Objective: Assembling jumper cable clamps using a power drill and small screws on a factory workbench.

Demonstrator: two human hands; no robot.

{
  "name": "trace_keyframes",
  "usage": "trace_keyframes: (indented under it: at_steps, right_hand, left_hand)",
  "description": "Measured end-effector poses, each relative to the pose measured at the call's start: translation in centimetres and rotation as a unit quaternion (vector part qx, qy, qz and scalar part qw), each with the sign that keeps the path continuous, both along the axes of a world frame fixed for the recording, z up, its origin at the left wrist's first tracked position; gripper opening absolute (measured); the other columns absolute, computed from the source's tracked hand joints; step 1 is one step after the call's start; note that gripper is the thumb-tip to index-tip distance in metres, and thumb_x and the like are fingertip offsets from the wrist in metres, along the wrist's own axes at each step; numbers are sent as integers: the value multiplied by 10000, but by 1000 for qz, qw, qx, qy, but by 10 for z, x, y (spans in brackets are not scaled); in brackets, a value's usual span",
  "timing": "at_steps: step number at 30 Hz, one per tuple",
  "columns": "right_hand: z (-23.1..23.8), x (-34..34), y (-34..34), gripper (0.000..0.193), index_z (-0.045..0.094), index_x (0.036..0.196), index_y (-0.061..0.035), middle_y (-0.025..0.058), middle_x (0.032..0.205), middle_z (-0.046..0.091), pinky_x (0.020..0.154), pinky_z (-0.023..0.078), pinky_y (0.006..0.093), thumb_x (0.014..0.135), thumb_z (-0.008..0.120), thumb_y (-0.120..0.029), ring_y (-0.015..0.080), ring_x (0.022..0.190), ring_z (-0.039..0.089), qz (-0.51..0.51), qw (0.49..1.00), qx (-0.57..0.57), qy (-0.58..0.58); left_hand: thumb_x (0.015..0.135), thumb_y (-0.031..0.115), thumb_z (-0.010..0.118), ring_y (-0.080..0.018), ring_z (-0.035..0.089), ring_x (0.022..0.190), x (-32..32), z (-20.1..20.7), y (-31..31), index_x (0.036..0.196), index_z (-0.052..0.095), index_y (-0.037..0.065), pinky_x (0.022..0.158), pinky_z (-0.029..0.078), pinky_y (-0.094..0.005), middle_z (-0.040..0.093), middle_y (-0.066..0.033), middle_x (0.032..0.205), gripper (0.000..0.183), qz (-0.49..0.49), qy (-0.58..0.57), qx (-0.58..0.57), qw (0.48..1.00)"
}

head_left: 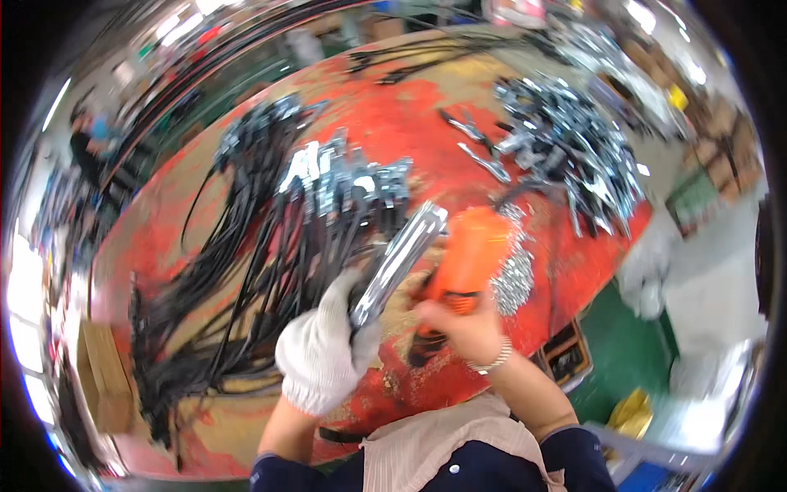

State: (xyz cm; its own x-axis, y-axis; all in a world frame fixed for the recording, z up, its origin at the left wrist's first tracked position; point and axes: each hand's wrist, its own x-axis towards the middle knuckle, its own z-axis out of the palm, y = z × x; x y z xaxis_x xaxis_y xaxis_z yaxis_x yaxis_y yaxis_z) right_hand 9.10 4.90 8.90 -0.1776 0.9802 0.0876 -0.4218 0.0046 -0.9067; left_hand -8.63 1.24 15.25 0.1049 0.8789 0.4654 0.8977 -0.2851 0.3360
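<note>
My left hand (324,361), in a white knit glove, is closed around the lower end of a long shiny metal lever-like part (399,266) that points up and to the right. My right hand (467,328) is bare, with a bracelet at the wrist, and grips an orange power tool (473,250) with black parts. Motion blurs the tool, and its tip cannot be made out. It stands just right of the metal part; whether the two touch is unclear. Beside the tool lies a heap of small silvery fasteners (514,279).
Shiny metal parts with black cables (328,176) lie in bundles across the left of the worn red table (393,107). A pile of loose metal levers (566,148) sits at the far right. A cardboard box (105,377) stands at the left edge. A person (88,148) is in the left background.
</note>
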Motion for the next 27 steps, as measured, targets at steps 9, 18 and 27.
trace_keyframes:
  at_steps: [9, 18, 27]
  right_hand:
    - [-14, -22, -21, 667, 376, 1263, -78, 42, 997, 627, 825, 522, 305, 729, 770, -12, 122, 920, 614, 67, 968, -108, 217]
    - [-24, 42, -28, 514, 502, 1154, -59, 20, 938, 633, 776, 515, 285, 727, 790, -65, 97, 856, 610, -60, 984, -64, 158]
    - [-59, 226, -153, 630, 431, 1185, -53, 47, 887, 590, 703, 534, 292, 662, 778, 0, 146, 819, 620, -499, 858, -121, -15]
  left_hand:
    - [832, 131, 454, -228, 585, 616, 15, -60, -30, 1268, 438, -109, 557, 462, -310, 627, -144, 800, 498, 38, -142, -47, 988]
    - [945, 243, 465, -206, 591, 721, 8, -8, 36, 1310, 382, -104, 642, 476, -273, 611, -160, 882, 510, 123, -227, 163, 952]
    - [926, 236, 520, -301, 423, 1265, -56, -85, 96, 1369, 391, 4, 1041, 333, -380, 456, -176, 1366, 516, 48, -4, -46, 998]
